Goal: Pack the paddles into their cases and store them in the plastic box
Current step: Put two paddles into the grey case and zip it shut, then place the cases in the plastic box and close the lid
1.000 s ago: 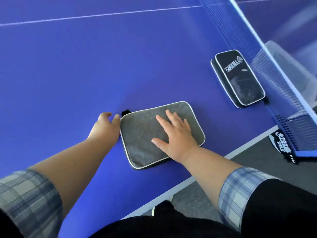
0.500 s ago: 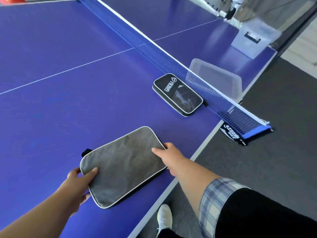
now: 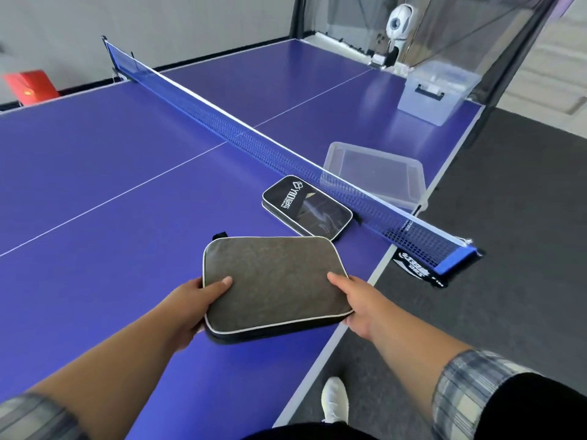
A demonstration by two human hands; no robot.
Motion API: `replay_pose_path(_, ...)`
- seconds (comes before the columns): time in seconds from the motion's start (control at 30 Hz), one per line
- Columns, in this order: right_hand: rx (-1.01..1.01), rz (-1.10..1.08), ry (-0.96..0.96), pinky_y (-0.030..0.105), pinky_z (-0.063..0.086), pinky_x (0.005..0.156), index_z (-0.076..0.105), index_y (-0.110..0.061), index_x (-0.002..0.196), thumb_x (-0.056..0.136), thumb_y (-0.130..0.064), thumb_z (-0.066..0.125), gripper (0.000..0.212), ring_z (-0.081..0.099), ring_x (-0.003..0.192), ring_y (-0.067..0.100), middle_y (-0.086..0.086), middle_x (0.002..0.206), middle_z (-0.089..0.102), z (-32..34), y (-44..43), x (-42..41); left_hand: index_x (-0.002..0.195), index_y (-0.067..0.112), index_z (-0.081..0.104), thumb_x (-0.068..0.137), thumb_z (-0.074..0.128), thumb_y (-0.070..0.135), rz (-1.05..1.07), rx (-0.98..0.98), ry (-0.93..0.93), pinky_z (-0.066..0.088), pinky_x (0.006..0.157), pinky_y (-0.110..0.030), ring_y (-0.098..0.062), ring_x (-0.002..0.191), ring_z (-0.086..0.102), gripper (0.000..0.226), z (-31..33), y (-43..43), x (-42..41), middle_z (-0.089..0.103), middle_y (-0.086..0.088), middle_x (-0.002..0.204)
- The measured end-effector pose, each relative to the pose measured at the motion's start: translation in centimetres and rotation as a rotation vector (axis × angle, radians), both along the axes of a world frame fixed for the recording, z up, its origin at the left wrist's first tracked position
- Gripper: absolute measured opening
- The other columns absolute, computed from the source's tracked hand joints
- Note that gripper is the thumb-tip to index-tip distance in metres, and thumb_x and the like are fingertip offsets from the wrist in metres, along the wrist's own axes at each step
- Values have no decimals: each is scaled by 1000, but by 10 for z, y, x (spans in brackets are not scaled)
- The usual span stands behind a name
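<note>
A grey paddle case (image 3: 276, 281) with white piping is held just above the blue table. My left hand (image 3: 193, 308) grips its near left corner, thumb on top. My right hand (image 3: 355, 301) grips its right edge. The case looks zipped shut, and no paddle shows. A black paddle case (image 3: 306, 211) with white lettering lies flat beside the net. Beyond the net, a shallow clear plastic box (image 3: 376, 176) sits open on the table's right side.
The blue net (image 3: 222, 125) crosses the table between me and the plastic box. A taller clear lidded bin (image 3: 435, 90) stands at the far right corner. The table edge (image 3: 359, 312) runs just right of my hands, with dark floor beyond.
Both hands shifted from resting on the grey case to gripping its edges and lifted it off the table toward the black case. My head has tilted up, showing the net and box.
</note>
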State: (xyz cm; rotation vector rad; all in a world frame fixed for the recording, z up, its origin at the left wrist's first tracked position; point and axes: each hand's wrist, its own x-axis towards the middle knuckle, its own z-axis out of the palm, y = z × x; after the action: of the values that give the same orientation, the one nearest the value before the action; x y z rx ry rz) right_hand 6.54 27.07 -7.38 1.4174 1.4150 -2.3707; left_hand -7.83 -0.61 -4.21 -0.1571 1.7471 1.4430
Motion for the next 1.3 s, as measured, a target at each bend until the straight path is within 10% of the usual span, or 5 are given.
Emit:
replay_pose_path(0.43,327,293,-18,26,46,80,49,-33,137,87,-51,62,55,57,91,9,-17,106,58,32,103,-124,127,41,50,70,69,57,116,-428,667,50,67,-31,-6,84,63,62,97,196,-84,61,24,97)
replay_pose_path(0.57,78,350,261,51,39,111,29,-40,152,81,-67,60,82,44,135,18,-9,150,41,73,97,-158,123,49,40,71,61,61,78,-624,918,45,57,-27,-2,74,57,57,116,237,-82,55,29,84)
replay_pose_path(0.83,-283,118,447,40,55,89,54,-25,135,82,-48,72,61,70,109,19,3,122,72,86,106,-186,110,29,52,85,56,31,-257,-806,1327,46,67,-37,-27,81,56,25,84,292,-62,56,4,88)
replay_pose_path(1.1,-370,-227,151,43,59,87,59,-6,127,96,-22,56,35,70,107,34,20,123,68,10,132,-164,142,37,46,90,52,50,-682,-559,1223,34,107,-35,-21,126,46,54,-8,280,-61,52,16,140)
replay_pose_path(1.3,-188,-412,-30,44,57,91,58,-29,125,93,-32,62,32,70,98,21,-1,114,71,-36,143,-155,146,50,29,92,40,60,-400,-642,766,40,103,-43,-20,133,35,56,-72,263,-120,21,9,158)
